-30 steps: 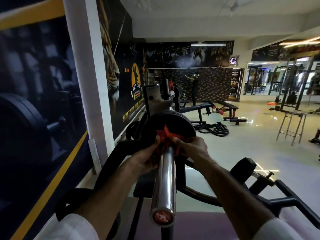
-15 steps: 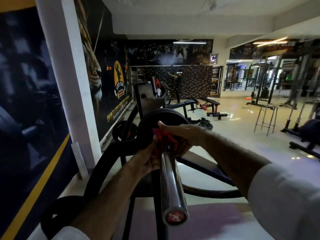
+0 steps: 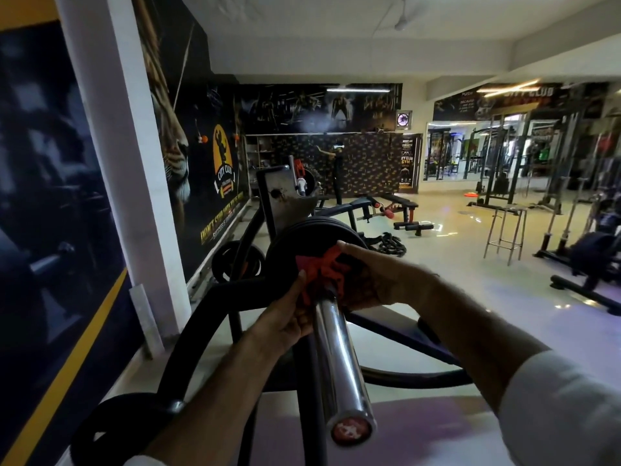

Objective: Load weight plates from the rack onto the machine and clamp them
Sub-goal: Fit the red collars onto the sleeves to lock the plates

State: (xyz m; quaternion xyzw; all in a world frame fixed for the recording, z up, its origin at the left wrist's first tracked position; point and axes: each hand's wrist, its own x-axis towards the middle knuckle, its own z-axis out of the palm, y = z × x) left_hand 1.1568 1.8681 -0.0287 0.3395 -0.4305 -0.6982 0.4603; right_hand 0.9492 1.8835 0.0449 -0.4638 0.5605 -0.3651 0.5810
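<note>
Clamp going on against the loaded plates

Hands are working together at the near face of the black weight plates [image 3: 314, 245], which are already sitting on the machine's chrome sleeve [image 3: 339, 351]. The red clamp [image 3: 321, 272] is sitting on the sleeve right against the outermost plate. The left hand [image 3: 285, 319] is coming in from the left, its fingers [image 3: 300, 280] closing on the clamp's left side, while the right hand [image 3: 373, 280] is reaching across from the right, its fingers [image 3: 349, 247] curling over the top of the clamp and touching the plate. Both hands are grasping the clamp; whether its lever is locked is hidden under the fingers.

Judging by this, loading on this sleeve is looking finished and the clamping step is under way, with only the tightening and letting go left here. Another black plate [image 3: 235, 262] is resting low on the frame to the far left, so more plates may be waiting. Any second sleeve is not clearly showing.

Writing on the left wall's yellow logo [image 3: 223, 163] is reading "CITY CLUB", a far poster [image 3: 406, 166] is showing "CITY CLUB GYM", and the slogan along the wall is beginning "DON'T STOP". The sleeve's red end cap [image 3: 351, 430] is carrying a mark too blurred to read.
</note>
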